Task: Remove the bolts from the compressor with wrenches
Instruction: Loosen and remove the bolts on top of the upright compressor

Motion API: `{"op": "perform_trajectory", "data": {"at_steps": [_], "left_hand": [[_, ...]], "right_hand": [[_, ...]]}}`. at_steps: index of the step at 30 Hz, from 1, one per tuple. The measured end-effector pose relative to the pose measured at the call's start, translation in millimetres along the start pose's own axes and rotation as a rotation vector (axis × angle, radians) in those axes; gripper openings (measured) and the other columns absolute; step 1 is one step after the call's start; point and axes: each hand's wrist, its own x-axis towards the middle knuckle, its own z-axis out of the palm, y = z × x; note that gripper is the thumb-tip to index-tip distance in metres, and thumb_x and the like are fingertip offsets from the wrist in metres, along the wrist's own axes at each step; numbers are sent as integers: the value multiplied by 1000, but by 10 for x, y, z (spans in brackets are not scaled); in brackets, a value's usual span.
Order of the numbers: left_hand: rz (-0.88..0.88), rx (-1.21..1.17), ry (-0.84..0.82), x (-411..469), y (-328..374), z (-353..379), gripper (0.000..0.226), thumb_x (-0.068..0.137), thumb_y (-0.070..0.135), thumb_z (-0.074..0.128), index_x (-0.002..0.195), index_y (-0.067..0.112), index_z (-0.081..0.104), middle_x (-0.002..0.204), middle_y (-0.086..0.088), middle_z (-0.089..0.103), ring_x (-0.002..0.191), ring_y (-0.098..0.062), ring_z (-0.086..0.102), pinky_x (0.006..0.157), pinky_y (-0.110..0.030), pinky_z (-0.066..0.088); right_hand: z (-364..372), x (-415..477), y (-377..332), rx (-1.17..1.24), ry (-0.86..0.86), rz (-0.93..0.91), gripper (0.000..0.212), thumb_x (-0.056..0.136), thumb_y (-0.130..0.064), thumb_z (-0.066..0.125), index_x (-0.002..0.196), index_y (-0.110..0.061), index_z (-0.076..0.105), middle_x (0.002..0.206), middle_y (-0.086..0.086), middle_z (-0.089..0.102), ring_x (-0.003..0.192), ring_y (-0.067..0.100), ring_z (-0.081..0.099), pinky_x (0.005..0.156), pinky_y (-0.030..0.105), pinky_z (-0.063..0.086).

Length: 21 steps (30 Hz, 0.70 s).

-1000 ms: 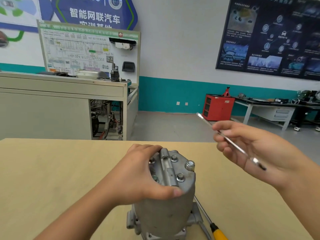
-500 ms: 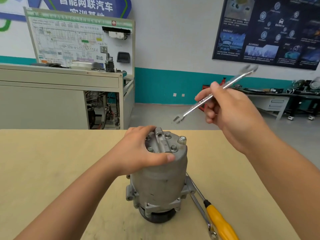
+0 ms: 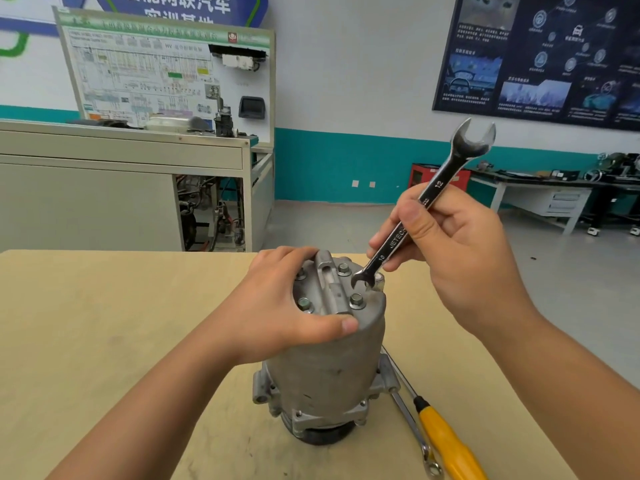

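**Inspector:** Where is the compressor (image 3: 325, 368)?

**Assistant:** It stands on end on the desk (image 3: 104, 341), dark round end down. The left hand (image 3: 287, 306) has its grip curled over the top, with the thumb across the near wall and the fingers round the far side.

**Inspector:** What is obscured?

**Assistant:** That hand covers the left part of the top face. One of the bolts (image 3: 356, 301), at the far left, shows only partly under the fingers. The right hand (image 3: 460, 244) pinches the wrench (image 3: 437, 183) at mid-shank between thumb and fingers, hiding a mark there. The wrench's small open end is just beside the rim bolt (image 3: 378, 280). I cannot tell whether it is seated.

**Inspector:** Any legible markings?

**Assistant:** The wrench reads "JETECH", with "10" toward the lower end and "12" toward the upper. To the right, a second wrench (image 3: 412, 424) and a yellow-handled screwdriver (image 3: 446, 441) lie on the desk. Their far ends are behind the housing, and the handle is cut off by the frame. The wall sign (image 3: 180, 5) is cropped at the top. The poster (image 3: 540, 57) text is too small to read.
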Motion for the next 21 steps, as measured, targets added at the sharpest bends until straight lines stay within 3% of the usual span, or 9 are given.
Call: {"op": "perform_trajectory", "data": {"at_steps": [11, 21], "left_hand": [[-5, -22, 7, -3, -6, 10, 103, 39, 83, 48, 132, 41, 34, 108, 41, 31, 106, 10, 27, 81, 7, 24], [-12, -17, -1, 0, -2, 5, 106, 39, 83, 48, 135, 39, 35, 112, 38, 32, 111, 9, 28, 85, -3, 29]], "right_hand": [[-17, 98, 173, 166, -69, 72, 23, 83, -29, 46, 81, -7, 51, 64, 5, 69, 59, 20, 68, 48, 20, 52], [-36, 185, 259, 206, -141, 93, 24, 83, -31, 46, 80, -8, 51, 63, 6, 69, 58, 20, 67, 48, 20, 51]]}}
